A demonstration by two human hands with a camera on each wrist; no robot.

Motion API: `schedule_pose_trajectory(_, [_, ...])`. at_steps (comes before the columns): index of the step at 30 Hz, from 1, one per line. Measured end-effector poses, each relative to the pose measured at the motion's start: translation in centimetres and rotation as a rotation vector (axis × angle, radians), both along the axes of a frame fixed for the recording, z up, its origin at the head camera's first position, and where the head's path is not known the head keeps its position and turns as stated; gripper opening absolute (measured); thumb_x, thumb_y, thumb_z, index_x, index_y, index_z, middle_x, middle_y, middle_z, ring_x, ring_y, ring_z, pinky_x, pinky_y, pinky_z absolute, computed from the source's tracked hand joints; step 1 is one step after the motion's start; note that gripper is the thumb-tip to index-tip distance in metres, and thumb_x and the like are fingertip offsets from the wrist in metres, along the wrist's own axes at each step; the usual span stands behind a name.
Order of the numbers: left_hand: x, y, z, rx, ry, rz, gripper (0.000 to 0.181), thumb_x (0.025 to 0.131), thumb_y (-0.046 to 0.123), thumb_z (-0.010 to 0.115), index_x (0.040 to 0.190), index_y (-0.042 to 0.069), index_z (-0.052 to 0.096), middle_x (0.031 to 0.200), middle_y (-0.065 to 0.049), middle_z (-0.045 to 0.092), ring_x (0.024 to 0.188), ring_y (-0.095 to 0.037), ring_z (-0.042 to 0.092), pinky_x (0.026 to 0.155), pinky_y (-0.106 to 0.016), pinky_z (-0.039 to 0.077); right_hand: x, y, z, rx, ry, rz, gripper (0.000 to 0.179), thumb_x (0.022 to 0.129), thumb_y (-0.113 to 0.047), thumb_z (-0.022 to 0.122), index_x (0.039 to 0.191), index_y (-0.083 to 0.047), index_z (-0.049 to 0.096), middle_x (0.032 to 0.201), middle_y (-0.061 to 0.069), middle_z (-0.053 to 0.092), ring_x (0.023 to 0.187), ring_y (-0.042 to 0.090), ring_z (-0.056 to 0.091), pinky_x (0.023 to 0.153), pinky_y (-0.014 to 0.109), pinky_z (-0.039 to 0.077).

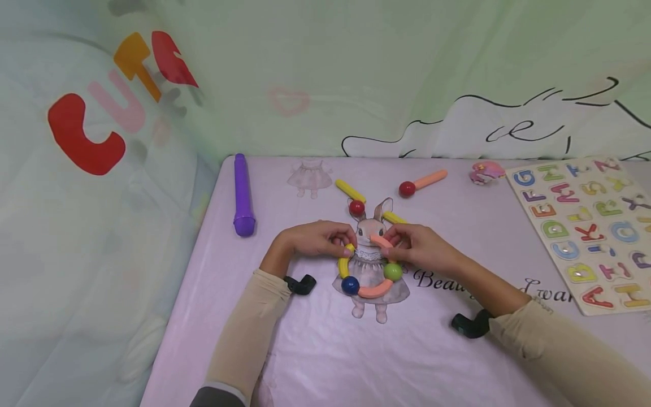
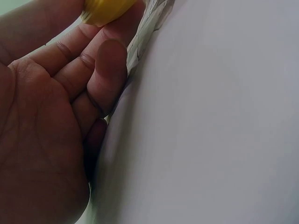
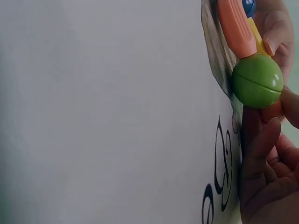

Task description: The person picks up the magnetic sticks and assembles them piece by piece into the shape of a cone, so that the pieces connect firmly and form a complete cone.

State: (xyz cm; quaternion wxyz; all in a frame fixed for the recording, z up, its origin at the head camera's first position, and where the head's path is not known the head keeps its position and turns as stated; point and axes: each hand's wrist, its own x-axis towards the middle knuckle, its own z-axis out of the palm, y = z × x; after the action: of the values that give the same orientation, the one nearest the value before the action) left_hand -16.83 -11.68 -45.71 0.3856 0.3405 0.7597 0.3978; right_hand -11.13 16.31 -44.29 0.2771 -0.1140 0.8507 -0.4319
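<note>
A partly open ring of toy rods and balls lies over the rabbit print on the table. My left hand (image 1: pixel 321 237) pinches the ring's yellow curved rod (image 1: pixel 343 267) between thumb and fingers. That rod meets a blue ball (image 1: pixel 350 285), followed by a lower orange curved rod (image 1: pixel 376 291) and a green ball (image 1: pixel 393 271). On the far side, an upper orange curved rod (image 1: pixel 380 241) joins the green ball, and my right hand (image 1: pixel 426 247) pinches it. A gap separates the upper ends of the yellow and orange rods. In the right wrist view, the green ball (image 3: pixel 257 81) hides part of the fingers.
Beyond my hands lie a yellow rod (image 1: pixel 350 191) with a red ball (image 1: pixel 357 208), another yellow rod (image 1: pixel 394 217), and an orange rod (image 1: pixel 431 179) with a red ball (image 1: pixel 407 189). A purple stick (image 1: pixel 243 192) lies left; a pink object (image 1: pixel 486 172) and letter board (image 1: pixel 559 257) lie right.
</note>
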Motion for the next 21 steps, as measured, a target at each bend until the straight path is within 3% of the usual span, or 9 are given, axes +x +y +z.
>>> schedule_pose_trajectory(4, [0.05,0.02,0.05,-0.011,-0.001,0.005,0.022,0.097,0.023,0.07,0.116,0.014,0.065,0.092,0.003,0.061,0.084,-0.01,0.054,0.077,-0.022,0.043,0.22,0.1,-0.13,0.023,-0.003,0.011,0.036,0.094,-0.032,0.074,0.12,-0.008,0.065,0.105,0.007,0.068,0.084,0.018,0.062,0.071,0.024,0.053])
schedule_pose_trajectory(13, [0.16,0.07,0.03,-0.032,-0.009,0.021,0.022,0.097,0.024,0.07,0.117,0.015,0.065,0.092,0.004,0.062,0.085,-0.011,0.054,0.077,-0.023,0.043,0.5,0.02,-0.39,0.065,0.04,0.02,0.031,0.093,-0.031,0.076,0.114,-0.01,0.068,0.082,0.002,0.065,0.072,0.019,0.058,0.061,0.023,0.046])
schedule_pose_trajectory(21, [0.14,0.11,-0.06,-0.028,0.009,0.023,0.021,0.098,0.025,0.069,0.117,0.016,0.065,0.095,0.003,0.062,0.088,-0.011,0.055,0.079,-0.023,0.044,0.52,0.14,-0.4,0.041,0.036,0.034,0.031,0.094,-0.029,0.075,0.118,-0.012,0.067,0.092,0.003,0.067,0.079,0.02,0.059,0.065,0.024,0.05])
